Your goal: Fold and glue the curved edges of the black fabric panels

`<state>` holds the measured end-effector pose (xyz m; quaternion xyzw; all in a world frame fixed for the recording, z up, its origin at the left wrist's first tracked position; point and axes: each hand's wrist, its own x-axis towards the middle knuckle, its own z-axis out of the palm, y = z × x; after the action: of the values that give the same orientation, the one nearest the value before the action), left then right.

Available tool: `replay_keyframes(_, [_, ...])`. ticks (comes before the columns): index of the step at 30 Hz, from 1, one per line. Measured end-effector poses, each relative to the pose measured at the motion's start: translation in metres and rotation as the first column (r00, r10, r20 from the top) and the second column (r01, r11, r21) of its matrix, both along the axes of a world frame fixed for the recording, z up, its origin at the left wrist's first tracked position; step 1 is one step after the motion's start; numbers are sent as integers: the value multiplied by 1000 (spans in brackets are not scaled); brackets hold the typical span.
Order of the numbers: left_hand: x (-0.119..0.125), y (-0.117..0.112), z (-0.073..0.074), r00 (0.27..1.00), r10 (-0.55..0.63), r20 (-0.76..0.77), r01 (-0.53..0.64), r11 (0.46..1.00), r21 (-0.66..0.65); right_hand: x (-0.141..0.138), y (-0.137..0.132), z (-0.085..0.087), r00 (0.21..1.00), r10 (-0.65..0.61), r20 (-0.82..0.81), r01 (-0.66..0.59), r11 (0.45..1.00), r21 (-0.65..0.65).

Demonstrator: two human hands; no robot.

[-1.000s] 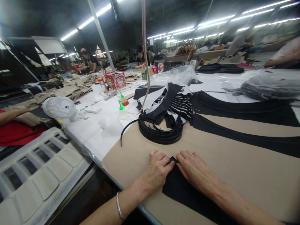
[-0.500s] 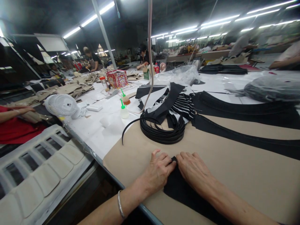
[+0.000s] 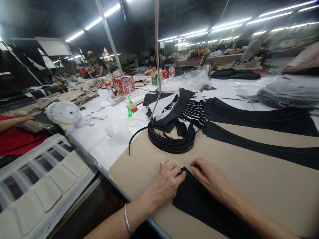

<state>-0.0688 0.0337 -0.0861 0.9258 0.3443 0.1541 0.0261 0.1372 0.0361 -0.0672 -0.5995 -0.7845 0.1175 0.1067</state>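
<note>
R hand [image 3: 208,174] had just come off the narrow far end of the black piece [image 3: 196,204]: half a sec earlier its fingers were down flat right by the L thumb, now they'd rolled up and over to the right, thumb and forefinger slightly apart w/ nothing seen betw. them. So R grip was loosely spread; couldn't tell if the heel of that hand still brushed the piece. L hand [image 3: 166,182], bracelet [image 3: 127,219] on its wrist, hadn't moved much, its grip pinching the end of the piece betw. thumb and fingers. Means, prob., that the L alone was keeping that end in place, w/ R free for the moment. More of the end and its right edge showed as a result

The piece lay nr the front of the desk [image 3: 115,144], on the tan sheet [image 3: 269,176], running back under the R forearm toward the wearer. Just beyond the hands, well clear of them: coil of black strap [image 3: 171,146], w/ striped scraps [image 3: 193,113] behind it, two long black strips [image 3: 261,116] off to the right. Further left, two green-tipped bottles [image 3: 131,122] and a white fan [image 3: 63,113], same spots as before
</note>
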Motion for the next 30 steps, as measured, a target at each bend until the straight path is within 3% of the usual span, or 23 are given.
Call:
replay_keyframes(7, [0, 0, -2, 1000, -4, 5, 3, 999, 33, -16, 2, 11, 963, 167, 209, -184, 981, 64])
replay_keyframes(15, [1, 1, -2, 1000, -9, 12, 9, 999, 31, -29, 3, 16, 915, 215, 341, -243, 969, 41])
replay_keyframes(22, [0, 0, -1, 1000, -3, -16, 3, 1000, 25, -24, 5, 8, 968, 89, 233, -99, 995, 28])
replay_keyframes(26, [0, 1, -4, 1000, 1, -6, -1, 1000, 30, -13, 7, -1, 995, -55, 78, 56, 998, -17])
replay_keyframes(30, [0, 1, -7, 1000, -2, 25, 2, 1000, 20, -3, 8, -4, 991, -90, -96, 81, 992, -97])
